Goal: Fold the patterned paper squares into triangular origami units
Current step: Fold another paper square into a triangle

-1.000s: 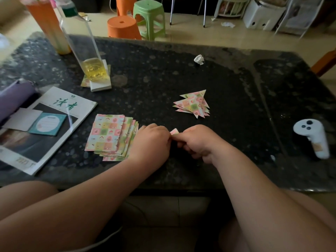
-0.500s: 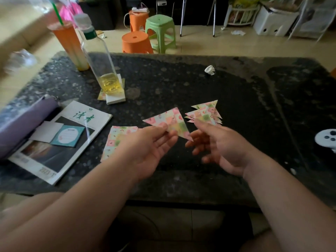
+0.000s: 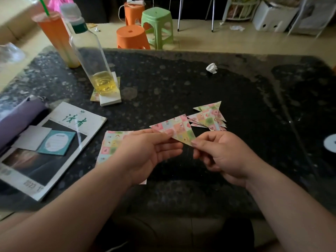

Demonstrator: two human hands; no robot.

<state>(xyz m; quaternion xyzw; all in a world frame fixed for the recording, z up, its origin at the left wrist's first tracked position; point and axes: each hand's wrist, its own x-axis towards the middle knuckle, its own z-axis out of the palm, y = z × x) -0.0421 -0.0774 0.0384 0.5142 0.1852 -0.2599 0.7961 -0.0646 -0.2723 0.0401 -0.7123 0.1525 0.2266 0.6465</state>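
Observation:
A folded triangle of patterned paper hangs above the dark table. My left hand pinches its lower edge between thumb and fingers. My right hand pinches the triangle's bottom right tip. Behind it on the table lies a small pile of finished patterned triangles. A stack of unfolded patterned squares lies on the table, partly hidden under my left hand.
On the left lie a magazine and a purple case. A clear bottle with yellow liquid and an orange drink cup stand at the back left. A crumpled paper ball is mid-back; a white controller at the right edge.
Both hands rose from the table edge, where they were pressing a small fold, and now hold the triangle in the air. The right hand has closed onto the triangle's tip.

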